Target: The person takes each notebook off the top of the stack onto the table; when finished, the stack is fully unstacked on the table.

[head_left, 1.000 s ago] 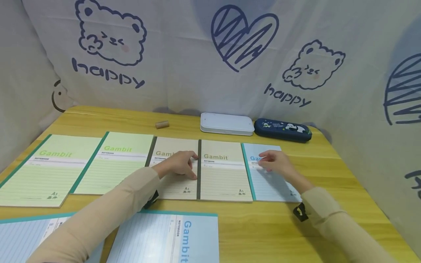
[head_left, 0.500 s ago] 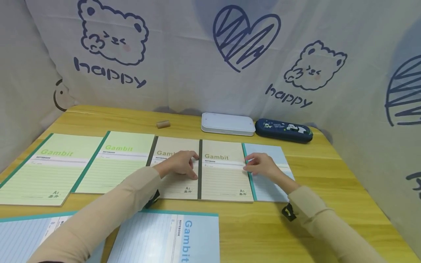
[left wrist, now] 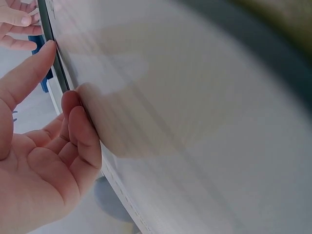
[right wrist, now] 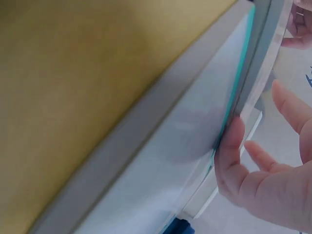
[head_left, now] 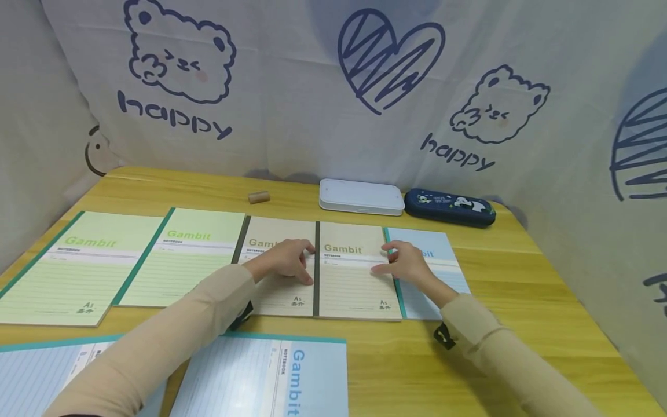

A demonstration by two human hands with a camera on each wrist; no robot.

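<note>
My left hand (head_left: 285, 258) rests on the left beige notebook (head_left: 276, 298), its thumb and fingertips at the dark spine of the right beige notebook (head_left: 349, 284). In the left wrist view the fingertips of that hand (left wrist: 46, 175) touch the notebook surface, with thumb and fingers spread apart. My right hand (head_left: 409, 263) lies over the blue notebook (head_left: 424, 301), reaching across its teal spine onto the right edge of the right beige notebook. Seen from the right wrist, bent fingers of this hand (right wrist: 258, 180) touch beside the teal spine. Neither hand grips anything.
Two green notebooks (head_left: 179, 272) continue the row leftward. Two more blue notebooks (head_left: 234, 376) lie in front, partly under the left sleeve. At the back are a brown cylinder (head_left: 259, 197), a white case (head_left: 361, 196) and a navy panda case (head_left: 449, 207).
My right hand has moved left across the blue notebook to the beige notebook's right edge. The blue notebook now shows more of its right side. My left hand has stayed in place.
</note>
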